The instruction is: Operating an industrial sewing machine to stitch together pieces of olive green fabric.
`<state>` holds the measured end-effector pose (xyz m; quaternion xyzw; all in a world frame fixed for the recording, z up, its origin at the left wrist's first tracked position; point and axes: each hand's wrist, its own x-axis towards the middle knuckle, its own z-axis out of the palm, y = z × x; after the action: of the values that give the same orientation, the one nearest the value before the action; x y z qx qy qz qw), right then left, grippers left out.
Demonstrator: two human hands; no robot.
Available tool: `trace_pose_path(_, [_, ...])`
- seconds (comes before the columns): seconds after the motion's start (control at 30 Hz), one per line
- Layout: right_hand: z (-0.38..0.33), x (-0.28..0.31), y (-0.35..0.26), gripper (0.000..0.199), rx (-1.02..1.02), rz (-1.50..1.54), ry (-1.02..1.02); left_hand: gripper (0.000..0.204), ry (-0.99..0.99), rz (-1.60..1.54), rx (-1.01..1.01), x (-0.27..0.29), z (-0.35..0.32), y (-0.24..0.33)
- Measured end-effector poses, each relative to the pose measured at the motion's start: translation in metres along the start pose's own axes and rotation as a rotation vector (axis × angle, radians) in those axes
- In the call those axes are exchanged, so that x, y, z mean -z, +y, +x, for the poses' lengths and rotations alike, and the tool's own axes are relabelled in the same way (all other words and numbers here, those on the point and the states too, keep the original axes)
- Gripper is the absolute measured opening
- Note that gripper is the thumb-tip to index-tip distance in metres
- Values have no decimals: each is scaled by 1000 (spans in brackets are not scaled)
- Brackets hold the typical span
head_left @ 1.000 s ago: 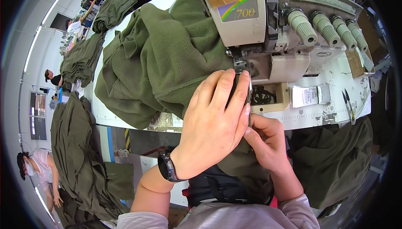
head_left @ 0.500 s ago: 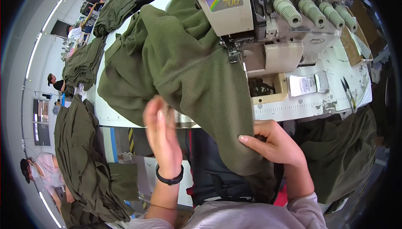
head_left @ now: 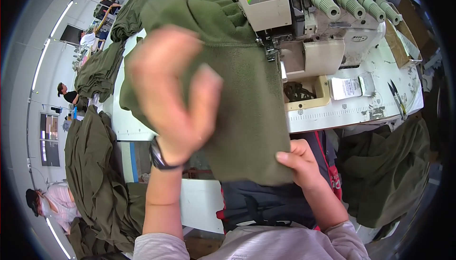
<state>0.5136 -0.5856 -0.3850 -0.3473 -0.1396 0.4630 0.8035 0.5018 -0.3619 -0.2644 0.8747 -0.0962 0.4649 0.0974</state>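
Observation:
An olive-green fleece garment piece (head_left: 247, 113) hangs from the sewing machine's table over its front edge. Its right edge runs down from beneath the presser foot (head_left: 270, 52), and a seam crosses it near the foot. My right hand (head_left: 302, 161) pinches the cloth's lower right edge between thumb and fingers. Over the left part of the cloth, my left hand (head_left: 173, 89) is raised, blurred by motion, thumb spread from the fingers and nothing visible in it. Whether it touches the cloth I cannot tell. A black band (head_left: 160, 155) circles that wrist.
The overlock sewing machine (head_left: 332, 41) has several tension knobs. On the table's right lie thread snips (head_left: 397, 99) and a white packet (head_left: 352, 87). Piles of olive cloth lie at left (head_left: 92, 160) and lower right (head_left: 384, 174). Other people (head_left: 54, 200) are farther left.
My left hand has risen up and left over the cloth. The cloth's lower part, bunched before, now hangs flatter. My right hand still holds its edge.

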Motion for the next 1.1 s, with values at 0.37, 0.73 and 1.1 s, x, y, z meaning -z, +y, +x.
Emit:
trace_pose_path(0.37, [13, 1, -14, 20, 108, -326, 45, 46, -653, -86, -101, -23, -23, 13])
trace_pose_path(0.73, [26, -16, -14, 14, 429, -1059, 311, 40, -546, -121, -120, -31, -21, 1])
trace_pose_path(1.1, [-54, 35, 77, 20, 248, -925, 282, 16, -91, -546, 1422, 22, -211, 109])
